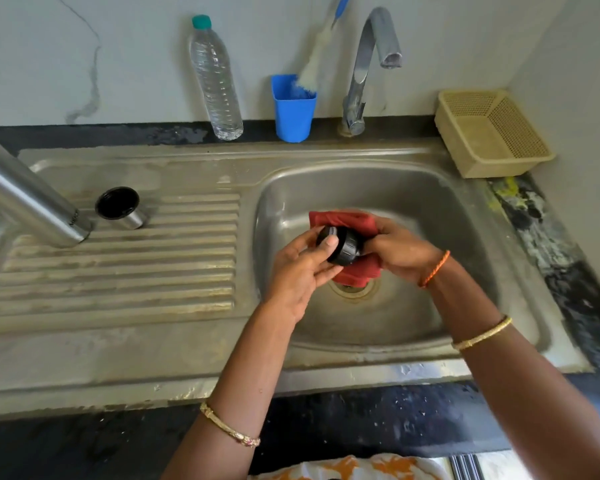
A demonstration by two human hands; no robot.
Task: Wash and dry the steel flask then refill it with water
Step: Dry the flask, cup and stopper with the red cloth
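Hands meet over the sink basin (pixel 430 202): the left hand (pixel 300 268) pinches the black stopper (pixel 343 245) between thumb and curled fingers, while the right hand (pixel 400 252) grips a red cloth (pixel 347 221) wrapped against it. Steel flask (pixel 25 199) stands inverted on the ribbed drainboard (pixel 136 271), just beside its cup lid (pixel 120 207), mouth tilted up.

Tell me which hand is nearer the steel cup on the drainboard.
Left. The left hand holds the black stopper over the basin, right of the cup; the right hand, gripping the red cloth, lies farther right.
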